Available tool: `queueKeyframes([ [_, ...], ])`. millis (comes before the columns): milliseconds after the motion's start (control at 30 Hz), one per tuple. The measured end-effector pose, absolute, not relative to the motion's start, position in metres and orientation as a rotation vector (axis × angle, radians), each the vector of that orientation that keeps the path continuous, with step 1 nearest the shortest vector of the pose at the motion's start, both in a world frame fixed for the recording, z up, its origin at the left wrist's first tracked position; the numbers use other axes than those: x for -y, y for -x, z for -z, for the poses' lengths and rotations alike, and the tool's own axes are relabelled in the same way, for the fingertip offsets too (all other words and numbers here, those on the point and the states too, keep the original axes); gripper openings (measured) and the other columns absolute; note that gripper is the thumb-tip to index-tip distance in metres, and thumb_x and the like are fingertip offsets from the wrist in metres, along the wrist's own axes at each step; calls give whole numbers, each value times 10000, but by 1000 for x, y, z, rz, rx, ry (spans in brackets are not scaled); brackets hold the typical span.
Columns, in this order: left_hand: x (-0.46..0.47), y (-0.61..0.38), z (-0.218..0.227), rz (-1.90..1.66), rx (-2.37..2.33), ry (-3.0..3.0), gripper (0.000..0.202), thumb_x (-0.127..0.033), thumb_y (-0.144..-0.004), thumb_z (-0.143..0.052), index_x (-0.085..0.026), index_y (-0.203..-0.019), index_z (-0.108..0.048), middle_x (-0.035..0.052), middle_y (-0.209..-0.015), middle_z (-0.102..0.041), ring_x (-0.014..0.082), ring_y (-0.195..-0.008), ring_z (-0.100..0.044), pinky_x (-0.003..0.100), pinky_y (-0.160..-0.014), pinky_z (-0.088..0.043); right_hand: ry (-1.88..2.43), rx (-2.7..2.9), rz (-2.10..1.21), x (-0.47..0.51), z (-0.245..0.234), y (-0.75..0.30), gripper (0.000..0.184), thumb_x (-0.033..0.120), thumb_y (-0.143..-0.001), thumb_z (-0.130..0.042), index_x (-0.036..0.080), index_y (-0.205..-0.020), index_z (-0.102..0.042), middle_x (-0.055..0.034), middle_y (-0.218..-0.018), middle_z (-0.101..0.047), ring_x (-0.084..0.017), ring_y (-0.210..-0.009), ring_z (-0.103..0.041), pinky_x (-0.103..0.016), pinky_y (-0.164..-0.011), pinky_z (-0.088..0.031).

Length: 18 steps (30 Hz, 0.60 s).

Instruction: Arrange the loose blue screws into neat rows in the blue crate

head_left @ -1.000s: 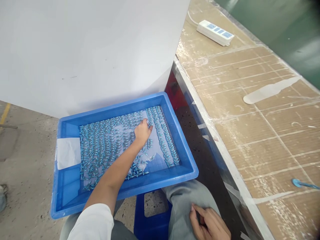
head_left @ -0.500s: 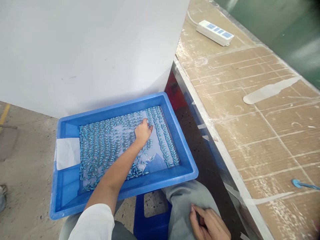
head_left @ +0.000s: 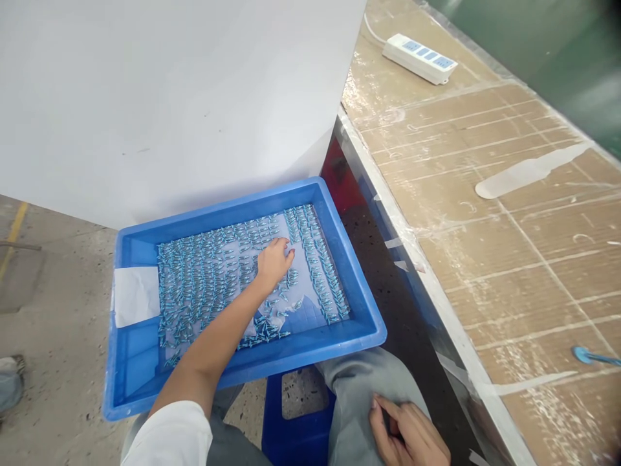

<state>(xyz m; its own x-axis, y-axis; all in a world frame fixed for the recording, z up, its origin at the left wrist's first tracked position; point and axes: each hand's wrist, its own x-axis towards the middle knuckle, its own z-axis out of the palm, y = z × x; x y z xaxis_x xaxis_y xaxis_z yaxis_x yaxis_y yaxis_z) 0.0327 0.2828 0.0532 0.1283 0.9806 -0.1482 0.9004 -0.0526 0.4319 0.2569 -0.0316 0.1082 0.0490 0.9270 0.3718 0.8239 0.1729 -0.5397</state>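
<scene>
left hand: out over a bare strip of pale sheet (head_left: 305, 275), and look, this hand (head_left: 273, 262) has its fingers bent, a narrow gap by the thumb; pinching a piece or not, i cannot tell.
right hand: this one (head_left: 412, 430) rests on the grey knee (head_left: 376, 378), fingers curled, thumb and forefinger tips close; touching or not, cannot tell.
small blue pieces: here they are (head_left: 196, 272), row upon row inside the blue tray (head_left: 301, 353), messier toward the near edge!
paper: white (head_left: 136, 296), at the tray's left end.
table: over right (head_left: 524, 272), power strip (head_left: 420, 59) on it.
</scene>
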Motion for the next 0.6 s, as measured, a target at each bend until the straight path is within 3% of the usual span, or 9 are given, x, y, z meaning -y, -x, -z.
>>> queueKeyframes([
  [600, -301, -48, -29, -351, -1839, -2012, 165, -316, -932, -572, -238, -1051, -657, 40, -1111, -674, 188, -1026, -637, 277, -841, -469, 1670, 1772, -206, 35, -105, -258, 144, 128, -840, -677, 202, -964, -675, 40, -586, -514, -113, -490, -460, -280, -512, -414],
])
